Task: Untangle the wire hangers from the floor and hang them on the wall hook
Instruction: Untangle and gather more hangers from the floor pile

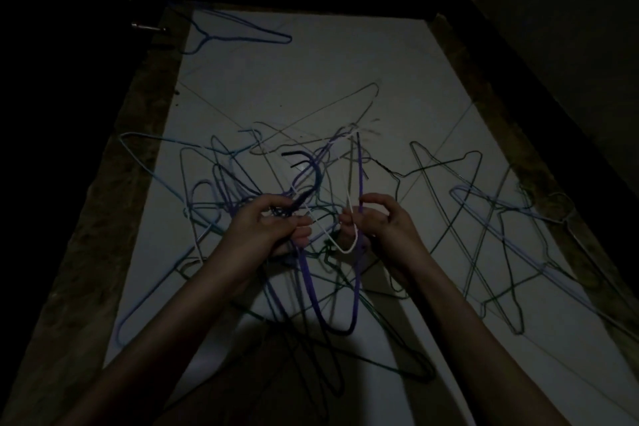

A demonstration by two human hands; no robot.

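A dim floor [345, 79] of pale tile carries a heap of tangled wire hangers [242, 183], and everything else is placed from that heap. Above its middle, the left hand [266, 228] curls its fingers around the twisted neck of a purple hanger [309, 273], whose hook rises dark past the knuckles while its long loop hangs down toward the person. Just to the right of it, the right hand [377, 221] pinches wire between thumb and forefinger; a white hanger [349, 245] bends in a narrow loop right by those fingers, with a purple strand running alongside (which of the two the fingers truly hold cannot be told in this light). Right of the heap, dark green hangers [449, 183] and a pale lilac one [501, 214] lie spread across the tile, overlapping. Well beyond the heap, near the floor's far left corner, one blue hanger [242, 34] lies alone and apart.
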